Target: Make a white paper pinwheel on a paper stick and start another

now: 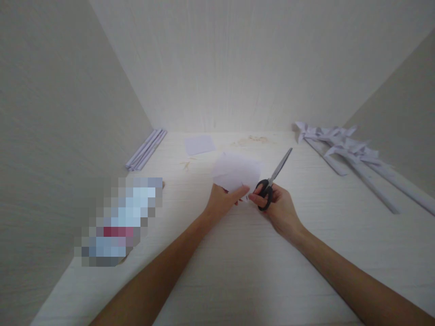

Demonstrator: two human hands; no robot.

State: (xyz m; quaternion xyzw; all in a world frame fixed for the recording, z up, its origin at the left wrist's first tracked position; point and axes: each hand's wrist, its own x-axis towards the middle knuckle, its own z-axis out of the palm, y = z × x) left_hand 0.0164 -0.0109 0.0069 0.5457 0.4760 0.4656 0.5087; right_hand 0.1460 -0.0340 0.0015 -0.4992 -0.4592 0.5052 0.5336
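Observation:
My left hand (226, 199) pinches the near edge of a white sheet of paper (236, 170), its thumb on top and its other fingers mostly hidden underneath. Black-handled scissors (279, 166) are in my right hand (280, 206), with fingers through the loops and the blades together, pointing up and away to the right. The thumb and index tip of that hand come close to the paper's lower right corner; whether they touch it I cannot tell. A few short dark marks show on this corner.
Several rolled paper sticks (147, 150) lie at the back left, near a flat paper sheet (199, 145). Paper sticks with folded, pinwheel-like tops (353, 145) rest at the right. Small tan scraps (260, 139) are scattered at the back. A pixelated object (127, 217) is at the left; walls enclose the surface.

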